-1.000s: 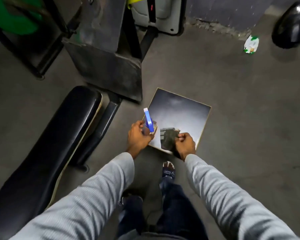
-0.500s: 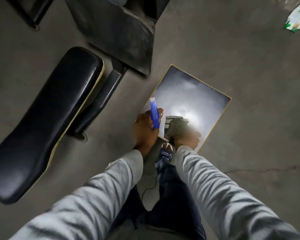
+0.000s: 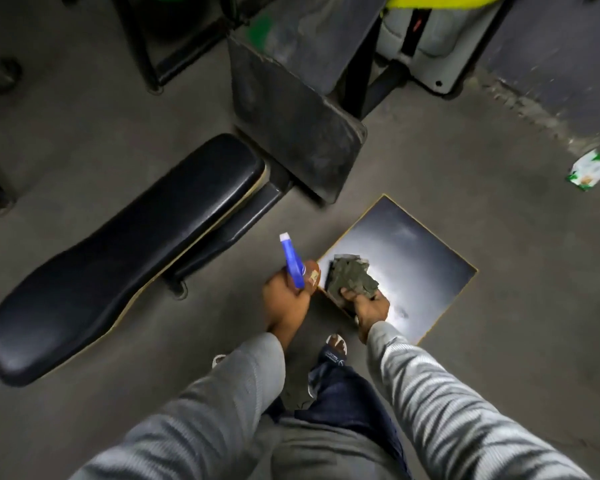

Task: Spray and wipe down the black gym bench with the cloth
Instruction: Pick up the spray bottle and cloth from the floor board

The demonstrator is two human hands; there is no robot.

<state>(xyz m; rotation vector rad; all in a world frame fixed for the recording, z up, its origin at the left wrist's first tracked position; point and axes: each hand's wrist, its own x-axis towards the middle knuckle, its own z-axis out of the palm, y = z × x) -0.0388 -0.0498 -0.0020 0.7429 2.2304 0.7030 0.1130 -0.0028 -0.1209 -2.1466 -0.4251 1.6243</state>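
The black gym bench (image 3: 118,258) runs diagonally across the left of the head view, its pad long and glossy. My left hand (image 3: 286,303) grips a spray bottle with a blue head (image 3: 291,261), its nozzle pointing up and away, just right of the bench's frame. My right hand (image 3: 369,306) holds a crumpled grey-green cloth (image 3: 352,278) over the near corner of a dark square floor tile (image 3: 413,258). Both hands are close together, in front of my legs.
A dark metal machine housing (image 3: 291,116) stands behind the bench's far end. A grey and yellow machine part (image 3: 430,39) sits at the back. A green and white wrapper (image 3: 587,169) lies on the concrete floor at the right. My sandalled foot (image 3: 335,348) is below the hands.
The view has tilted up and shifted, so the bench now shows more fully. My right hand has lifted the cloth off the tile; the left hand still holds the bottle.
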